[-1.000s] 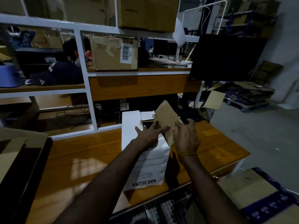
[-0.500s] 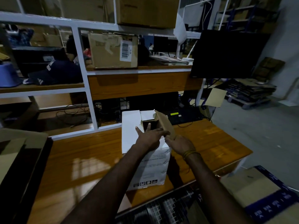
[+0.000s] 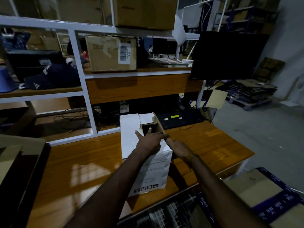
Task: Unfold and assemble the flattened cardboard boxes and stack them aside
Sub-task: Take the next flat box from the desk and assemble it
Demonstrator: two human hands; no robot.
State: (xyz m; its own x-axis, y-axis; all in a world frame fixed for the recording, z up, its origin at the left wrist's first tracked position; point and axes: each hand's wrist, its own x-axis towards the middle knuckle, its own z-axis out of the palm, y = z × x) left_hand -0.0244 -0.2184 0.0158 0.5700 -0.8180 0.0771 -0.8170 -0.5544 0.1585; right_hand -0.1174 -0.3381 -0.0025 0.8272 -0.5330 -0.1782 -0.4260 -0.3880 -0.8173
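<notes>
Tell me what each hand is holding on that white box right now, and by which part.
The left hand lies flat on the white box's top flaps, fingers straight. The right hand is at the brown side flap; whether it grips it cannot be told.

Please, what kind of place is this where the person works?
Probably a warehouse packing station: a barcode-labelled carton stands on the shelf, flattened cardboard is stacked on the floor, and a white box is being assembled on the wooden table.

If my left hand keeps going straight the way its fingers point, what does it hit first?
Most likely the brown side flap standing at the right edge of the white box: the left hand lies flat on the box's top, its fingertips already about at that flap. Depth is unclear.
</notes>
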